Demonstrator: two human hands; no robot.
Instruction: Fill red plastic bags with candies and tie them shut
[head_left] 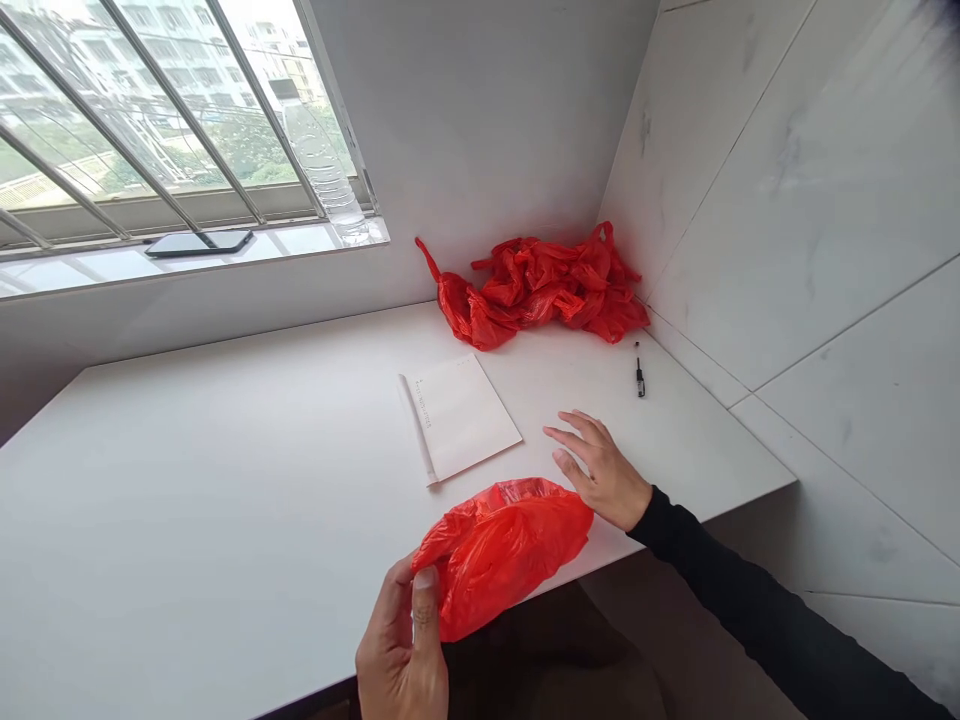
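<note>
Between its thumb and fingers, my left hand pinches one end of a red plastic bag. The bag looks puffed out and hangs over the table's front edge. My right hand is just beyond the bag's right end, fingers spread, holding nothing. Whether its heel brushes the bag I cannot tell. A white notepad with a rolled-back left edge lies flat behind the bag. To the right of the notepad is a black pen.
A heap of crumpled red plastic bags lies against the wall in the back corner. On the windowsill are a phone and a clear plastic bottle. The white table meets a tiled wall on the right.
</note>
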